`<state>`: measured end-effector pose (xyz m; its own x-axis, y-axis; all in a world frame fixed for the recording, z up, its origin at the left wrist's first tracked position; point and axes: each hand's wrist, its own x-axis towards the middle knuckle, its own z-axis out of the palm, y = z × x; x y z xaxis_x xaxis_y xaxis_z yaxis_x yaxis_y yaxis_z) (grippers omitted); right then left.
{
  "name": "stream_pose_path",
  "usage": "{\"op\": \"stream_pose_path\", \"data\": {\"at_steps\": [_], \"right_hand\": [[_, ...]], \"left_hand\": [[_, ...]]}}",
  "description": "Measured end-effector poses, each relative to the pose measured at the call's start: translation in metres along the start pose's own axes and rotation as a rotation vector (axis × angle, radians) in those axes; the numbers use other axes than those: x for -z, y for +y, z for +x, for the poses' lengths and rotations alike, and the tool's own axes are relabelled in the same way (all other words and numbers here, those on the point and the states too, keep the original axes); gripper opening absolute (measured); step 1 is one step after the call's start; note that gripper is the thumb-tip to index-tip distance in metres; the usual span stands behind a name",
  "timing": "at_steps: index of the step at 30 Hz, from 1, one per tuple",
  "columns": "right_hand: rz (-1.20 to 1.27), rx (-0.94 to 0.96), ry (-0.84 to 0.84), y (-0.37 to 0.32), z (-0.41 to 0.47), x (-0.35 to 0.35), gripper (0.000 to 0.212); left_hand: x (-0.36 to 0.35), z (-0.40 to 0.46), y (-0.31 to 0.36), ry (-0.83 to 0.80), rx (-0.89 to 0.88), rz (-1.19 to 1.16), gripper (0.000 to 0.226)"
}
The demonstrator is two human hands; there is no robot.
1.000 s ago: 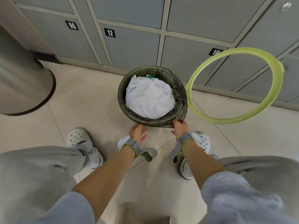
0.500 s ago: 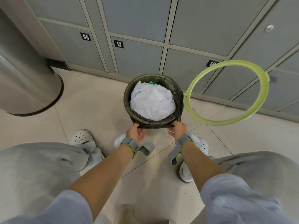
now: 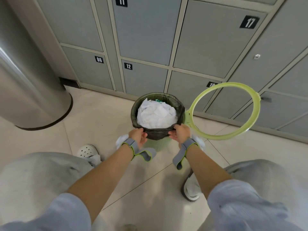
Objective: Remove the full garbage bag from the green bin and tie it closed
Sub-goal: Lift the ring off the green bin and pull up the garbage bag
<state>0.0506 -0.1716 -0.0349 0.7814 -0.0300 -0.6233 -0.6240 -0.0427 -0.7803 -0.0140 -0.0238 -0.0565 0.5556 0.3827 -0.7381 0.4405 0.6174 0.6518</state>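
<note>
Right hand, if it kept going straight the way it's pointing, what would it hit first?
The right hand already grips the dark garbage bag rim; pushed onward, it would likely meet the white paper waste inside.

Grey wrist straps [image 3: 133, 145] w/ lime trim, pale-blue sleeves [image 3: 246, 205], grey trousers [image 3: 33, 177], white clogs [image 3: 87, 150].

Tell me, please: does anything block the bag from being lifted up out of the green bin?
Nothing visible does. The green ring is swung open to the right, clear of the garbage bag. The left hand and right hand grip its near edge.
</note>
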Motion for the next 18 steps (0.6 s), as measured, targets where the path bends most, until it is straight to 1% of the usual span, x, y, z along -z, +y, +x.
{"op": "stream_pose_path", "data": {"at_steps": [3,7,10,13,16,18], "right_hand": [[-0.104,0.107,-0.020,-0.008,-0.001,-0.004,0.010],[-0.228,0.201,-0.043,-0.015,0.002,-0.013,0.016],[-0.307,0.252,-0.039,-0.017,0.005,-0.024,0.021],[-0.375,0.279,-0.060,-0.016,0.009,-0.033,0.019],[-0.396,0.310,-0.080,-0.022,0.014,-0.039,0.019],[-0.371,0.350,-0.054,-0.031,0.016,-0.041,0.023]], "left_hand": [[-0.002,-0.002,0.016,0.015,-0.095,0.048,0.031],[-0.008,-0.002,0.035,0.032,-0.291,0.259,0.032],[-0.017,-0.001,0.042,-0.026,-0.392,0.351,0.032],[-0.029,-0.003,0.052,-0.065,-0.476,0.428,0.034],[-0.040,-0.003,0.065,-0.090,-0.575,0.492,0.035],[-0.047,-0.006,0.075,-0.135,-0.638,0.533,0.035]]}}
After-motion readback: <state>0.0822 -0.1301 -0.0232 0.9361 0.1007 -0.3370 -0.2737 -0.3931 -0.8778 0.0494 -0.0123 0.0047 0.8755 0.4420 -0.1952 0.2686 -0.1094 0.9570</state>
